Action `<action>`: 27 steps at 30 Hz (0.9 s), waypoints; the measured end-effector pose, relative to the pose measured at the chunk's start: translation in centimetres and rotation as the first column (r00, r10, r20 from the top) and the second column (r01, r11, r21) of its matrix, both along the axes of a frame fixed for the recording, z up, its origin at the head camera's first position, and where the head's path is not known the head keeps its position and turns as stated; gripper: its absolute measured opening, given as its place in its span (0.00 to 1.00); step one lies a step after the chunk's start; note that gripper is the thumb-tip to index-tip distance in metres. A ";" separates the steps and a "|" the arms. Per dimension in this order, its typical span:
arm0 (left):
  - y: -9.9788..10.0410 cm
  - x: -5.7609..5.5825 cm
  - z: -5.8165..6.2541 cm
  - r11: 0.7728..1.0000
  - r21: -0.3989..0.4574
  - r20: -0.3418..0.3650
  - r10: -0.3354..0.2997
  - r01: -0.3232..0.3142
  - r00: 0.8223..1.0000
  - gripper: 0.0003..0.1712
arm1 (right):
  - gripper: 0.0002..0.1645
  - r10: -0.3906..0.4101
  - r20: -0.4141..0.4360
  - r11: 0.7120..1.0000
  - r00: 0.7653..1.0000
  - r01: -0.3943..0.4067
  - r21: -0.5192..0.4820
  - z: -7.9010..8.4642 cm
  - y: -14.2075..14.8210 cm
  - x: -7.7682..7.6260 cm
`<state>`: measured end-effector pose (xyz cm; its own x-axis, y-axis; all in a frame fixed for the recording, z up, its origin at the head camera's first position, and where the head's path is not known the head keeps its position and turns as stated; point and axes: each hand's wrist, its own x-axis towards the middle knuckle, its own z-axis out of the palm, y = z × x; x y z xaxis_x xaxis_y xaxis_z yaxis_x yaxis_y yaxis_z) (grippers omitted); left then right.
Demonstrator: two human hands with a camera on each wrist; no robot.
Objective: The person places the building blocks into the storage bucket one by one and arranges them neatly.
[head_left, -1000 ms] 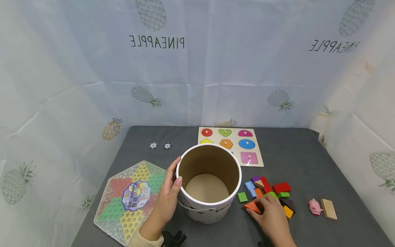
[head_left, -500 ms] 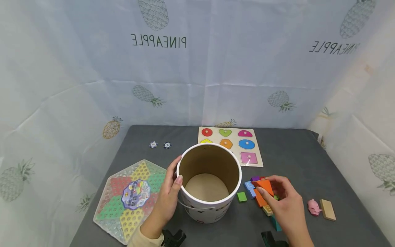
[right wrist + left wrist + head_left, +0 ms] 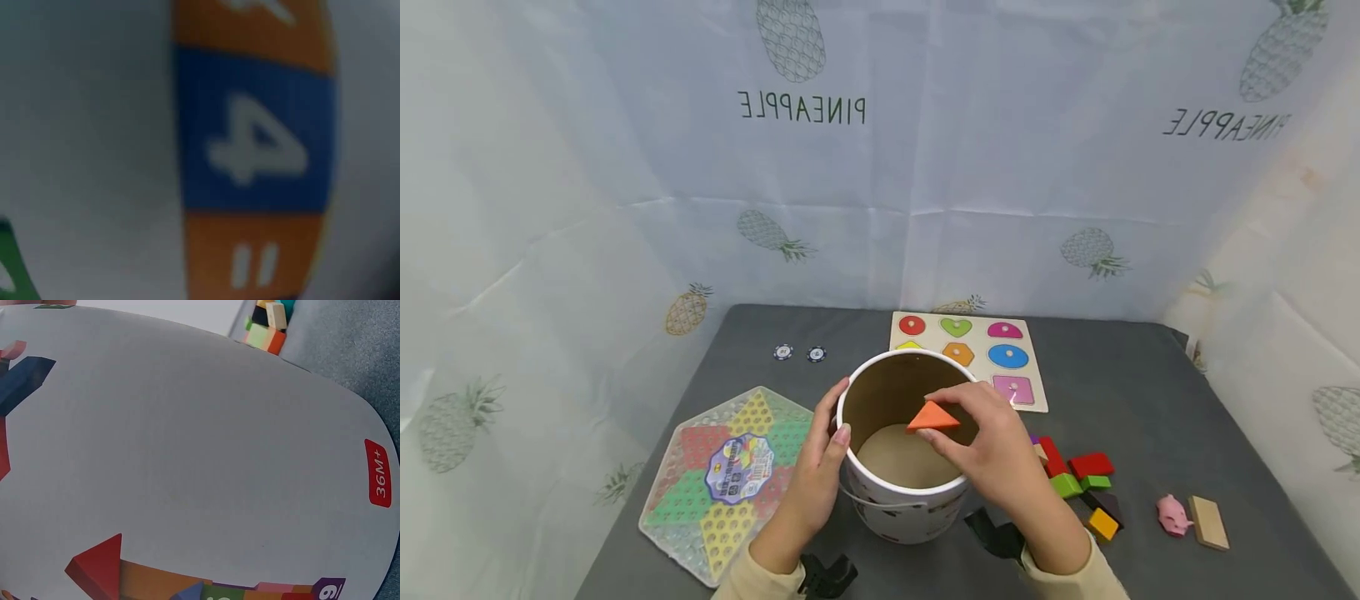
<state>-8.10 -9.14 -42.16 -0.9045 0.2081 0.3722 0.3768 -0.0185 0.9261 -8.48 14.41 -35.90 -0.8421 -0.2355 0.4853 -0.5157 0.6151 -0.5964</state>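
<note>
A white bucket (image 3: 910, 525) with a brown inside and a wire handle stands at the middle of the table. My left hand (image 3: 808, 471) holds it by the left side, thumb at the rim. Over the bucket's mouth, my right hand (image 3: 1000, 442) pinches an orange triangular block (image 3: 932, 416) between thumb and fingers. Printed shapes on the bucket's white wall (image 3: 200, 450) fill the left wrist view. The right wrist view is blurred and close to the wall (image 3: 94, 137), with a printed 4; neither wrist view shows the orange block.
Several coloured blocks (image 3: 1089, 465) lie right of the bucket, then a pink pig (image 3: 1172, 515) and a plain wooden block (image 3: 1208, 522). A hexagonal game board (image 3: 688, 446) lies left. Behind are a shape puzzle board (image 3: 1033, 375) and two chips, one chip (image 3: 816, 354) nearer the bucket.
My right hand has lifted the orange triangular block from the pile and carried it left over the bucket's mouth. The left hand keeps its hold on the bucket.
</note>
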 end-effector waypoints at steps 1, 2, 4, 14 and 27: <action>0.1 0.0 -0.1 1.000 -0.004 0.001 0.000 0.000 1.000 0.31 | 0.27 -0.007 0.000 1.000 1.000 0.007 0.024 -0.1 -0.1 0.0; 0.2 0.0 -0.1 1.000 -0.007 -0.001 -0.003 0.003 1.000 0.31 | 0.27 -0.009 -0.002 0.999 1.000 0.009 0.038 -0.1 -0.1 0.0; 0.3 -0.1 -0.3 1.000 -0.006 0.000 -0.005 0.005 1.000 0.30 | 0.26 -0.011 -0.008 0.999 1.000 0.011 0.050 -0.2 0.0 0.0; 0.4 -0.2 -0.5 1.000 0.012 -0.019 -0.011 0.011 1.000 0.30 | 0.20 -0.206 -0.112 0.955 0.972 0.175 -0.239 -2.5 3.7 1.8; 0.1 -0.1 -0.5 1.000 0.015 -0.012 -0.006 0.006 1.000 0.30 | 0.23 -0.323 0.299 0.910 0.898 0.208 0.359 -14.6 6.3 0.8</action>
